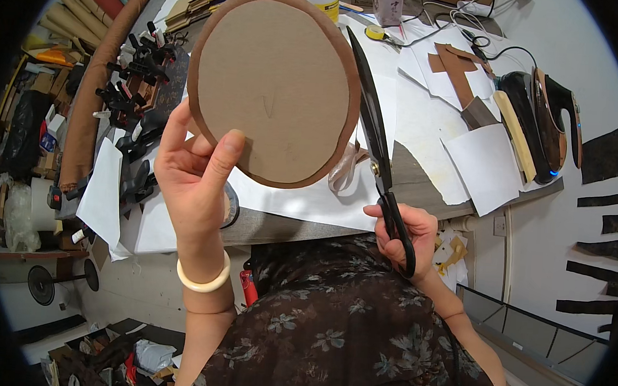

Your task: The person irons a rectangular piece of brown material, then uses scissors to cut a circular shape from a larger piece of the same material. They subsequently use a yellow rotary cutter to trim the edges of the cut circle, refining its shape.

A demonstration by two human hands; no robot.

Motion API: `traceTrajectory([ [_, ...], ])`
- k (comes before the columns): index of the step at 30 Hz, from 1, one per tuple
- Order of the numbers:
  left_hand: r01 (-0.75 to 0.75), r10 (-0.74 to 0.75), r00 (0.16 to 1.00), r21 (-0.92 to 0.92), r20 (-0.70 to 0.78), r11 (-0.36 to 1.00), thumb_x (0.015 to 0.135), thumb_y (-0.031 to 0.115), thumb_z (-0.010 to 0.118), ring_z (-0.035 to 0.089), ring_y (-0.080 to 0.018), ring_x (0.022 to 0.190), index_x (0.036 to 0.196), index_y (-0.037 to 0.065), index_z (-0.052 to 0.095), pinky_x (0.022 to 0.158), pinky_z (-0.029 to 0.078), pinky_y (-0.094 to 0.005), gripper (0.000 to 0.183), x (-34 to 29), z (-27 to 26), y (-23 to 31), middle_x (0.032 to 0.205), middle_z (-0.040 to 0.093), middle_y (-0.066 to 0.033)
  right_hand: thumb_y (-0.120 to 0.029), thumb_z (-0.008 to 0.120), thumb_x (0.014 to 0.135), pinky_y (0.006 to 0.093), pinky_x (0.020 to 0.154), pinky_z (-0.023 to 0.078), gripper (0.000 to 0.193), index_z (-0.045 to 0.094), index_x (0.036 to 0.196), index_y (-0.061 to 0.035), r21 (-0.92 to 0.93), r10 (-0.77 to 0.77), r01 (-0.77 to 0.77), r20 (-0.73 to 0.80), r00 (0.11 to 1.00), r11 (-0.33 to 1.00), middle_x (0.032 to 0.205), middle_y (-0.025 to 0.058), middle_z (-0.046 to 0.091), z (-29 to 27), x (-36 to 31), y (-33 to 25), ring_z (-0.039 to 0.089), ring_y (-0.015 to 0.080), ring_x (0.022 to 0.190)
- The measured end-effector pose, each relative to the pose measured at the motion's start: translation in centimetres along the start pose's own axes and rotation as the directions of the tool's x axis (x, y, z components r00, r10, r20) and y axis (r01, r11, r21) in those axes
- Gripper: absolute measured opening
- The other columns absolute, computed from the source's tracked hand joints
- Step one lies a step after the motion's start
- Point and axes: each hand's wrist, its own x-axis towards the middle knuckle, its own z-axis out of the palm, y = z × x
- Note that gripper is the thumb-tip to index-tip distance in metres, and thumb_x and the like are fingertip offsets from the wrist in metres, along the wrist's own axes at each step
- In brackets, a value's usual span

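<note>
My left hand [196, 168] grips an oval panel [277, 85] by its lower left edge, thumb on the face and fingers behind. The panel is greyish-tan board bordered by a narrow brown rim, with a small pencilled tick on it; it is raised above the table. In my right hand [412, 235] is a pair of large black scissors [379, 141], fingers round the handles. The blades point up and away, look closed, and run close along the panel's right edge; whether they touch it I cannot tell. Behind the panel's lower right lies a translucent strip [343, 170].
A black iron [551, 116] stands at the right beside brown cut pieces [458, 71] and white paper [484, 165]. A roll of yellow tape [375, 33] and a cup [388, 5] are at the back. Black clamps [140, 62] and a long brown roll [95, 102] line the left.
</note>
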Motion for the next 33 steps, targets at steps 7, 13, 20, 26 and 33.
traceTrajectory([
  [7,-0.009,0.009,1.000,0.061,-0.006,0.998,0.088,0.000,0.066,0.065,-0.0125,0.095,0.135,-0.006,0.043,0.089,0.046,-0.0244,0.052,0.3,-0.7,0.5,0.102,0.071,-0.0158,-0.019,0.079,0.081,0.0180,0.055,0.036,0.050,0.061,0.117,0.0104,-0.039,-0.027,0.028,0.012,1.000,0.999,0.074,-0.0036,0.053,0.0,0.0,0.0,0.046,0.0021,0.064],
  [13,-0.024,0.026,0.999,0.055,-0.030,0.998,0.088,0.001,0.067,0.066,-0.0121,0.094,0.134,-0.006,0.044,0.089,0.046,-0.0243,0.051,0.4,-1.2,0.5,0.102,0.071,-0.0159,-0.020,0.080,0.080,0.0176,0.055,0.035,0.050,0.062,0.117,0.0089,-0.076,-0.018,0.019,0.014,1.000,0.997,0.074,-0.0038,0.053,0.0,-0.1,-0.1,0.046,0.0015,0.064],
  [20,-0.057,0.060,0.997,0.045,-0.058,0.997,0.089,0.000,0.065,0.066,-0.0135,0.096,0.133,-0.006,0.046,0.091,0.047,-0.0268,0.049,0.7,-1.9,0.6,0.103,0.071,-0.0165,-0.017,0.080,0.080,0.0172,0.054,0.035,0.047,0.063,0.116,0.0082,-0.110,-0.035,0.038,0.029,0.999,0.993,0.072,-0.0042,0.052,-0.1,0.0,-0.2,0.045,0.0011,0.063],
  [26,-0.065,0.067,0.995,0.039,-0.068,0.997,0.090,-0.002,0.064,0.066,-0.0144,0.099,0.133,-0.005,0.046,0.094,0.046,-0.0280,0.047,0.7,-2.5,0.6,0.106,0.070,-0.0161,-0.018,0.079,0.081,0.0173,0.053,0.035,0.046,0.064,0.115,0.0082,-0.148,-0.054,0.059,0.040,0.998,0.987,0.070,-0.0044,0.052,0.0,0.0,-0.2,0.045,0.0012,0.061],
  [33,-0.080,0.081,0.994,0.017,-0.072,0.997,0.089,-0.002,0.064,0.066,-0.0141,0.098,0.133,-0.005,0.047,0.092,0.046,-0.0272,0.047,0.8,-2.8,0.5,0.106,0.070,-0.0167,-0.019,0.078,0.081,0.0175,0.052,0.035,0.046,0.063,0.115,0.0093,-0.165,-0.051,0.058,0.046,0.998,0.985,0.067,-0.0042,0.052,-0.1,0.1,-0.3,0.047,0.0015,0.060],
])
